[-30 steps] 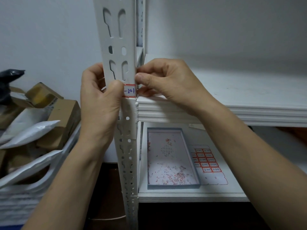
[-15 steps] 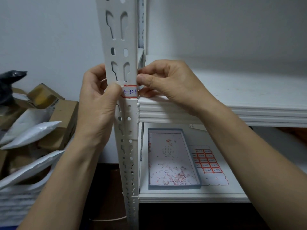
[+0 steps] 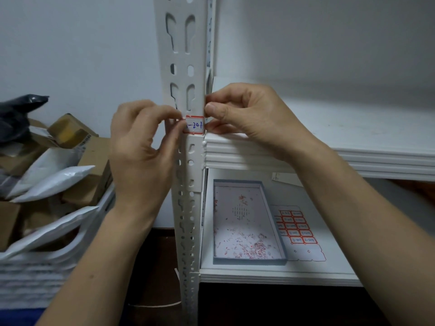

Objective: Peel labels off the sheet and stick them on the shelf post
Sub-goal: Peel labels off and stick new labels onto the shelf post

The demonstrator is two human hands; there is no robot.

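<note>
A white slotted shelf post (image 3: 182,55) stands upright in the middle. On it, just above the shelf joint, sits a red-bordered label (image 3: 194,125) with "-201" written in blue. My left hand (image 3: 141,151) pinches the label's left end with thumb and forefinger, hiding the first character. My right hand (image 3: 247,114) has curled fingers, and its thumb and fingertips grip the post's corner at the label's right end. The label sheet (image 3: 297,229), with several red-bordered labels, lies flat on the lower shelf.
Beside the sheet is a shallow blue-rimmed tray (image 3: 249,261) with red paper scraps. A thick white shelf board (image 3: 353,147) runs right from the post. A white bin (image 3: 35,278) at the left holds cardboard boxes (image 3: 94,165), white mailers and a black bag (image 3: 16,114).
My left thumb has slid off the label's face to its left edge, showing more of the writing. My right hand has stayed at the post's corner.
</note>
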